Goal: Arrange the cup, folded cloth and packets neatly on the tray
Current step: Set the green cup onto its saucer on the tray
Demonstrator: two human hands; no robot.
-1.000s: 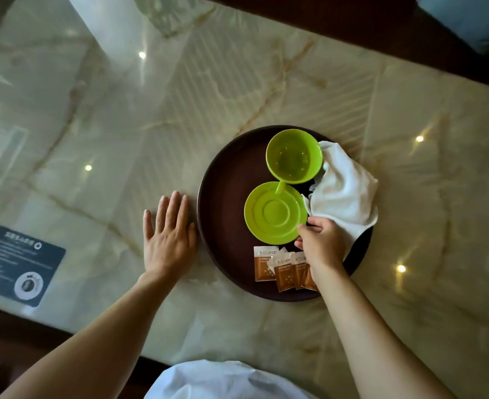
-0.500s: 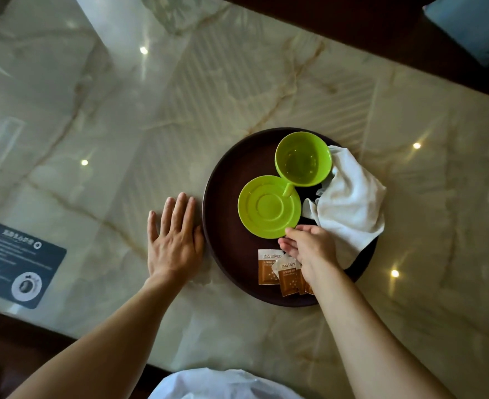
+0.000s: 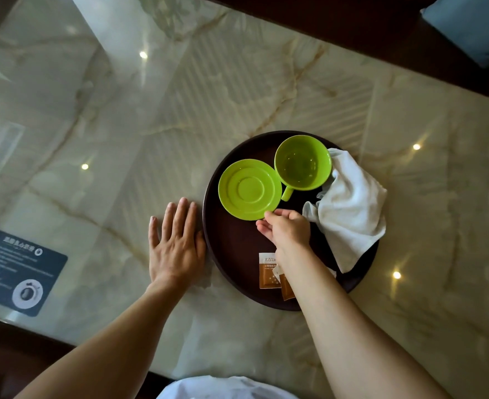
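Landmark: round dark tray [image 3: 231, 254], resting on the marble surface [image 3: 266, 90].

Item 1, saucer [image 3: 249, 189]: green, flat on the tray's far-left part, its rim just beside the cup. Your right hand [image 3: 287, 230] pinches its near edge with the fingertips; that grip is narrow and holds only the saucer's lip.

Item 2, cup [image 3: 302, 162]: green, upright, at the tray's far side, its handle pointing toward the tray's middle. It stands on the tray floor, not on the saucer.

Item 3, cloth [image 3: 349, 208]: white, rumpled, not folded, on the tray's right side with one corner draped over the tray's rim.

Item 4, packets [image 3: 269, 272]: brown and white, overlapping at the tray's near edge, partly hidden under your right forearm; the count cannot be told.

Item 5, left hand [image 3: 175, 243]: flat on the surface, fingers straight, touching the tray's left rim and holding nothing.

Step in hand, by my reading: seating the saucer. Slide it low, do not lift it by the lip, since a thin pinch on light plastic will likely slip. Keep the left hand bracing the tray so it does not skate. Stop short of the cup's handle, then set the cup centred in the saucer's ring. The cloth and packets need attention afterwards.
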